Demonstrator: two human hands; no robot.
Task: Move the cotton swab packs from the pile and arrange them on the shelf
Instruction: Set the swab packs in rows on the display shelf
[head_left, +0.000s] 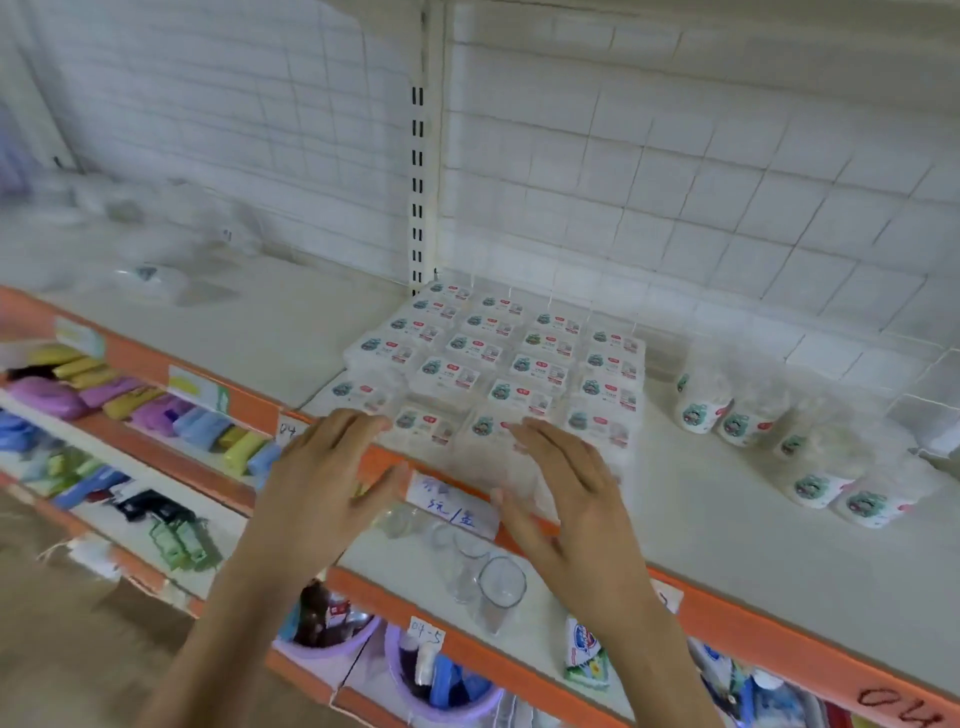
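Head view: both hands' fingers (358, 423) spread straight, released, at the front cotton swab packs (493, 364).

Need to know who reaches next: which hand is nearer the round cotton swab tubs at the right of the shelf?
Right. The right hand hovers over the front packs of the grid of cotton swab packs, just left of the round tubs. The left hand sits farther left, at the grid's front-left corner.
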